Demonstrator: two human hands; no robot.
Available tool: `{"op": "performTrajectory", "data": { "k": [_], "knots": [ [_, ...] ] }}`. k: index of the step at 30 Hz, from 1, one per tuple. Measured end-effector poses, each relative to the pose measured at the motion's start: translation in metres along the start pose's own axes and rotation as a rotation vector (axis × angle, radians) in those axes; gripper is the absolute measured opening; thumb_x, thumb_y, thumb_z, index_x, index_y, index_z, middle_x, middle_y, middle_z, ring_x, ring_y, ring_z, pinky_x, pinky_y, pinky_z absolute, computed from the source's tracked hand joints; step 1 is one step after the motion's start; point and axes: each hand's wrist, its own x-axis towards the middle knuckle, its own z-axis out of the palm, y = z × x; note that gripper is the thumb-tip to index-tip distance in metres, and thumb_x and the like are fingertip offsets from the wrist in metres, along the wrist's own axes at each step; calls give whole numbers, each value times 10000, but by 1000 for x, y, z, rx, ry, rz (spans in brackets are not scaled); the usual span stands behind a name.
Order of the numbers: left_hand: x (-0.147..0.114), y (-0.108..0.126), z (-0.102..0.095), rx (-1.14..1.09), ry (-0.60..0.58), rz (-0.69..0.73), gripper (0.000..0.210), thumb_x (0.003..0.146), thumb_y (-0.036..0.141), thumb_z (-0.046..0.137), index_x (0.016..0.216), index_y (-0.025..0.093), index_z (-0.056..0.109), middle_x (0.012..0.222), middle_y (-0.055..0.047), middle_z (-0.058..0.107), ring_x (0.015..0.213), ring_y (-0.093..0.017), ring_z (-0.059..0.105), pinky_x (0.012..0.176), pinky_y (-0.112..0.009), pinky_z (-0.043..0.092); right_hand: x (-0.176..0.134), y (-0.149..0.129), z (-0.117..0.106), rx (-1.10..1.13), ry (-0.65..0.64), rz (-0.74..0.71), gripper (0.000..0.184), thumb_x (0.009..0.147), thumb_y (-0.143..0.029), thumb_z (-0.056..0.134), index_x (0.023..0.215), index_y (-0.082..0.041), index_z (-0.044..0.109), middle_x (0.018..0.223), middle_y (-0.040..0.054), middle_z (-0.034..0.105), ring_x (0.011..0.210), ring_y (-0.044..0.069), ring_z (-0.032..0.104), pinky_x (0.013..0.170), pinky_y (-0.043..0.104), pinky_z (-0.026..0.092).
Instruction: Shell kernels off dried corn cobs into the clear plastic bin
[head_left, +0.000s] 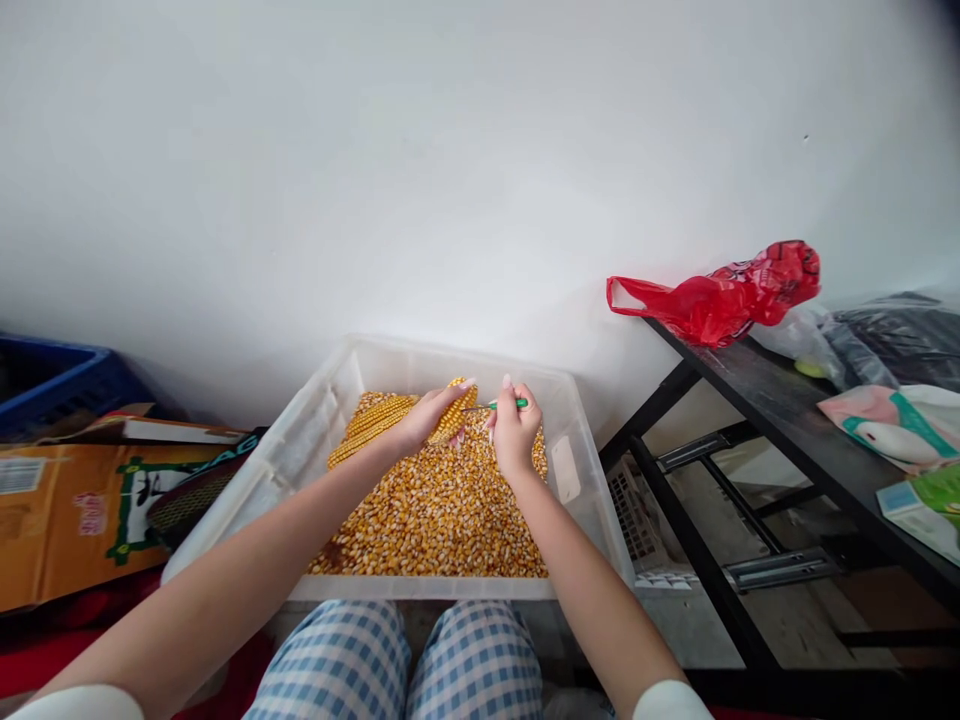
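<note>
My left hand (422,421) is closed round an ear of corn (456,412), held above the loose kernels. My right hand (517,432) grips a screwdriver (521,403) with a green handle; its thin metal shaft points left and meets the ear's right side. Below both hands, loose corn kernels (442,510) fill much of a translucent plastic bin (600,470). More whole ears (371,425) lie in the bin's left part, beside my left wrist. The screwdriver's tip is too small to make out against the ear.
A black table (795,430) with a red plastic bag (720,300) and several packets stands at the right. On the left are a cardboard box (60,520) and a blue crate (67,385). A white wall (450,180) rises behind the bin.
</note>
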Motion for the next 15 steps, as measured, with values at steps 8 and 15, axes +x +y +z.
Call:
{"op": "performTrajectory", "data": {
  "k": [8, 15],
  "knots": [
    [3, 1, -3, -22, -11, -74, 401, 780, 563, 479, 768, 166, 534, 472, -26, 540, 382, -151, 515, 376, -239, 372, 5, -5, -2, 61, 16, 39, 429, 801, -519, 483, 599, -180, 316, 395, -89, 375, 311, 37, 373, 307, 139, 274],
    [8, 3, -9, -160, -1, -55, 418, 778, 569, 462, 761, 157, 533, 506, -47, 564, 402, -152, 534, 380, -238, 399, -8, -9, -2, -146, -60, -211, 362, 831, -453, 497, 656, -137, 520, 455, -39, 497, 381, 47, 450, 412, 157, 367]
  ]
}}
